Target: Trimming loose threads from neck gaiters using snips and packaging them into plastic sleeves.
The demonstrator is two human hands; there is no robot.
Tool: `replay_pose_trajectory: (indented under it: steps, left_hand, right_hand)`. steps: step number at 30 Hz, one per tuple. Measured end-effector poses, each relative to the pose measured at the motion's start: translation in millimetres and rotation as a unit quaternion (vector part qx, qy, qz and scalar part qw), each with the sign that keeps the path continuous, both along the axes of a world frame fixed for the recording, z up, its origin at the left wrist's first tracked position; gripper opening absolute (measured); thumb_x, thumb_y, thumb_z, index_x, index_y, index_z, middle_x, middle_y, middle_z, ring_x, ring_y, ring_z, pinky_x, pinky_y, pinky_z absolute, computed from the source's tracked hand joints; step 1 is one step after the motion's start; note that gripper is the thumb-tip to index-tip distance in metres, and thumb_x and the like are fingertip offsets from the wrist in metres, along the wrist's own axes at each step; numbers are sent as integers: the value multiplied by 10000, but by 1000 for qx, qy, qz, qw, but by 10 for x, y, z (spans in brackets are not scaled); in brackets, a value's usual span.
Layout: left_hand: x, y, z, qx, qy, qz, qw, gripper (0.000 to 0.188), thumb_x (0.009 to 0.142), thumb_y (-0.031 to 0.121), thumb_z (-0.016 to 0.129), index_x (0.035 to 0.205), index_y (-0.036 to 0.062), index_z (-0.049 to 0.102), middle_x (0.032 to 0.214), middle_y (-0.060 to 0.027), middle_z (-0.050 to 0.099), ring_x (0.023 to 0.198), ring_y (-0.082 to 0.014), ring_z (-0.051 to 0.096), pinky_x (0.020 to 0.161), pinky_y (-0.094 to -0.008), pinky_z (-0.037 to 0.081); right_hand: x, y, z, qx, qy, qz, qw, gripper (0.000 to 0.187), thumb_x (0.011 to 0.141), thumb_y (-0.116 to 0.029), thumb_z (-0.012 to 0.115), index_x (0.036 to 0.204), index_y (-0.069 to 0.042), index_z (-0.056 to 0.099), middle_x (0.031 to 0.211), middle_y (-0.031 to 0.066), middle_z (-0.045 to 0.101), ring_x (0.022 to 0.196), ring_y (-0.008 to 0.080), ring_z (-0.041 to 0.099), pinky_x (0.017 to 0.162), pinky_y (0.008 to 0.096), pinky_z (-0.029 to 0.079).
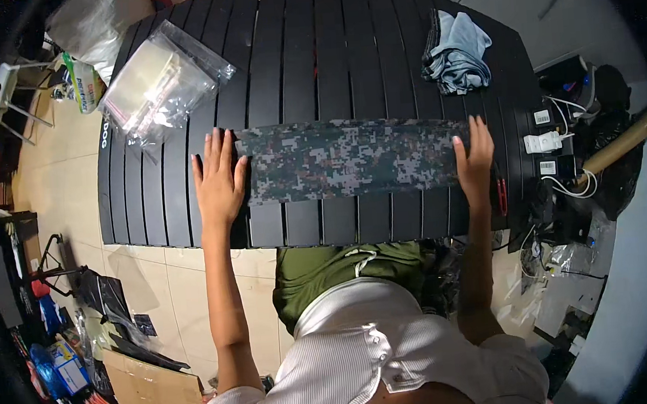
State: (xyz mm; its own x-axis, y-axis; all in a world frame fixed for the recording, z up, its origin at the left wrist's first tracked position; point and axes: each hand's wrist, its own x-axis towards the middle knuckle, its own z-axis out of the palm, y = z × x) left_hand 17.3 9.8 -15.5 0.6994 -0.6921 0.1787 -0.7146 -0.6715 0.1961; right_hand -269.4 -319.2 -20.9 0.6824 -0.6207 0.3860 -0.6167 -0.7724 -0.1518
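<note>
A long strip of camouflage cloth, in a grey, green and black pixel pattern, lies flat along the near part of the black slatted table. My left hand rests palm down beside its left end, fingers stretched out and thumb at the cloth's edge. At the other end my right hand is on the cloth's right edge, its fingers extended and thumb apart. Neither hand grips anything. Whether the strip is one layer or folded over, I cannot tell.
Clear plastic bags lie at the table's far left. A crumpled light-blue denim piece sits at the far right. Close to my right wrist is a red-handled tool. White chargers and cables hang by the right edge. A cardboard piece is on the floor.
</note>
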Motion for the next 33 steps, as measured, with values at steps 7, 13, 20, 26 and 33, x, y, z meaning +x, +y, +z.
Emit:
replay_pose_trajectory:
  steps: [7, 13, 20, 26, 33]
  left_hand:
    - [-248, -258, 263, -148, -2, -9, 989, 393, 908, 225, 445, 1286, 116, 449, 1415, -122, 302, 1321, -346, 216, 1073, -450, 158]
    - [-861, -764, 244, -297, 191, -125, 927, 304, 897, 165, 453, 1172, 59, 531, 1323, -158, 398, 1254, -337, 315, 1048, -418, 230]
    - [-1466, -1268, 320, -342, 460, -193, 796, 279, 925, 184, 432, 1125, 18, 534, 1208, -172, 498, 1158, -317, 452, 985, -348, 327]
    - [-1324, -1221, 237, -284, 259, -178, 906, 283, 888, 183, 485, 1104, 10, 543, 1174, -175, 516, 1135, -343, 447, 971, -398, 343]
    - [-1369, -1245, 242, -303, 371, -160, 863, 277, 903, 185, 473, 1117, 21, 538, 1184, -169, 513, 1140, -327, 441, 982, -370, 324]
  right_hand:
    - [-145, -64, -53, 99, -45, -153, 982, 502, 712, -409, 719, 925, 22, 574, 830, 141, 534, 769, 299, 514, 689, 396, 415]
    - [31, 77, 318, 286, -74, -180, 938, 485, 763, -362, 683, 935, 67, 535, 752, 107, 480, 670, 206, 450, 622, 328, 392]
    - [-79, -20, 150, 156, -140, -143, 967, 459, 719, -360, 719, 886, 18, 518, 703, 58, 459, 608, 156, 429, 557, 309, 379]
    - [-105, 10, 165, 239, -1, -218, 946, 463, 688, -383, 728, 779, 20, 519, 694, 79, 446, 641, 190, 462, 593, 328, 399]
    - [-150, 25, 76, 203, -130, -168, 956, 469, 686, -368, 728, 781, 37, 511, 669, 61, 434, 592, 179, 438, 565, 336, 387]
